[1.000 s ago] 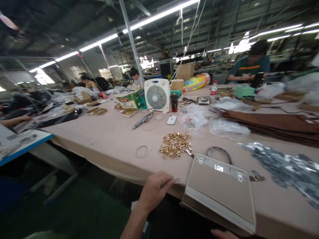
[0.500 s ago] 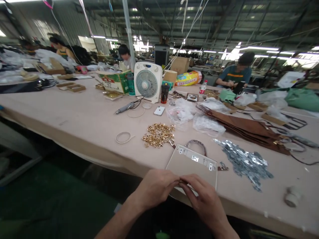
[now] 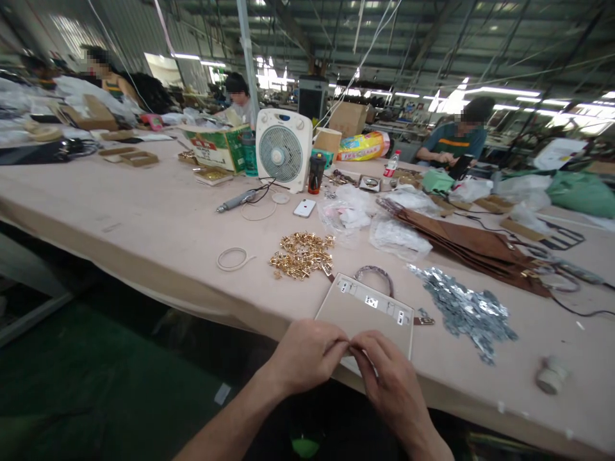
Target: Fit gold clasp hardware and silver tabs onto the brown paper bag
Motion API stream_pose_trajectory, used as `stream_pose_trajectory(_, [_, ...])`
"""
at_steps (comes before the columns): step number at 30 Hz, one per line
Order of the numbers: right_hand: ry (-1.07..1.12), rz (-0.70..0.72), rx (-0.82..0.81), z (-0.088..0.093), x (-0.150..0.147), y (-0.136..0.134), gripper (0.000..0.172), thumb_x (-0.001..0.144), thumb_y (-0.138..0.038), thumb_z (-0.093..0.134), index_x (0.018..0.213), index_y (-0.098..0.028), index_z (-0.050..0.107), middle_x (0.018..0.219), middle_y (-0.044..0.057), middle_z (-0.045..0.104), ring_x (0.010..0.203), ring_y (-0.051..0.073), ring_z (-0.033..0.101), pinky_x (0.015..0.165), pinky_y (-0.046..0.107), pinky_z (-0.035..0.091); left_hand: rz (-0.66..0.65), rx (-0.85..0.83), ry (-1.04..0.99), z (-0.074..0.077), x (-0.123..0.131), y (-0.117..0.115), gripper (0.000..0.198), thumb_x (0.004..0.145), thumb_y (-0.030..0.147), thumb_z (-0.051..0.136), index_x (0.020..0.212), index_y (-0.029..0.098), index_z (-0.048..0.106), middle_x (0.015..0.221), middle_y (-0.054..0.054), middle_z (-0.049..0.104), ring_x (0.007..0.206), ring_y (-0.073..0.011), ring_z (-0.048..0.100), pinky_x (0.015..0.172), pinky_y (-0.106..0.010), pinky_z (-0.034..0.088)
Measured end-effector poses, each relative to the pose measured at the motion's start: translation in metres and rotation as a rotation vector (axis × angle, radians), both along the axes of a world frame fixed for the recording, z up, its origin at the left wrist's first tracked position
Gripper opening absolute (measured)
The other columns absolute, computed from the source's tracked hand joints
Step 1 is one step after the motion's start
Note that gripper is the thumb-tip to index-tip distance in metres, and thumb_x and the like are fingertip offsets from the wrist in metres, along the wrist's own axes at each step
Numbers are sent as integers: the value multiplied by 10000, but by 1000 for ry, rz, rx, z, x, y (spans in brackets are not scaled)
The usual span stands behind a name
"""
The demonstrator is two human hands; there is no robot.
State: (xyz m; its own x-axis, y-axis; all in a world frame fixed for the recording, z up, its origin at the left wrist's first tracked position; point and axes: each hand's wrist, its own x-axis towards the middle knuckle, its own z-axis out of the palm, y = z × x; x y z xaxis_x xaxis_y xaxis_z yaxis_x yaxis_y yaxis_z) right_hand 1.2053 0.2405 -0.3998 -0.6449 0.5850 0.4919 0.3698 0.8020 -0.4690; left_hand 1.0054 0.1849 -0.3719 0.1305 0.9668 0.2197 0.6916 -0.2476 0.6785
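Observation:
My left hand and my right hand meet fingertip to fingertip at the table's front edge, both closed in a pinch. Whatever is between the fingertips is hidden or too small to name. Just beyond and partly beneath them lies a flat beige bag panel with several small silvery plates along its far side. A wrapped loop handle sticks out from its back, and a brown strap end from its right. Behind it to the left is a heap of gold metal fittings; to the right, a pile of thin silver plates.
On the table stand a white fan and a dark cup. A phone, a grey electric screwdriver, a tape ring, brown leather pieces and a small roll lie around. A co-worker is across the table.
The view has shifted slightly, so the table things sit a little higher and further left. My hands stay together over the panel's near edge, still pinched.

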Motion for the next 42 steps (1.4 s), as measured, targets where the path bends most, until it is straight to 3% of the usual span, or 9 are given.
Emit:
stream_pose_trajectory(8, [137,19,94,-12,6,-3,224,1014,-80,532,1120,-250,632,1022,68,689,939,225,667,839,355,555,116,-163,-375,0,10,9,210,907,231,626,836,211,823,803,14,810,760,-164,734,736,-229,514])
stream_pose_trajectory(13, [246,140,-121,-14,34,-8,207,1004,-83,539,1073,-258,627,964,46,678,896,201,682,795,299,572,147,-230,-491,-20,0,20,254,927,319,611,938,191,830,941,-12,826,902,-202,744,807,-251,538])
stream_pose_trajectory(15, [262,47,-182,-13,52,6,151,1018,-148,560,1076,-264,639,997,49,686,946,209,689,836,305,571,126,-233,-468,-31,-2,25,285,949,343,591,1039,207,824,1064,-21,823,1010,-220,741,900,-273,538])
stream_pose_trajectory(19, [252,-305,-211,-11,90,58,131,1035,-351,586,1051,-259,678,1173,87,668,1170,266,631,1038,414,492,72,-251,-308,-52,3,35,324,982,380,560,1146,246,806,1179,-20,803,1113,-237,721,1007,-295,500])
stream_pose_trajectory(23, [130,-385,-314,-12,113,105,259,998,-466,595,926,-242,704,1307,113,617,1293,316,559,1141,522,388,90,-232,-199,-62,8,45,322,999,403,529,1067,276,817,1094,-1,816,1045,-233,730,959,-284,496])
stream_pose_trajectory(29, [84,-259,-506,-28,102,127,253,974,-454,606,883,-235,696,1300,100,629,1261,289,579,1113,468,411,85,-255,-225,-60,6,47,313,993,397,527,1004,284,819,1028,17,818,997,-217,731,899,-259,488])
stream_pose_trajectory(42, [66,-257,-467,-39,93,137,236,967,-420,590,864,-232,688,1212,90,674,1163,272,619,1061,432,433,77,-270,-282,-63,2,48,298,987,404,551,997,273,818,1000,25,817,971,-206,731,872,-255,479])
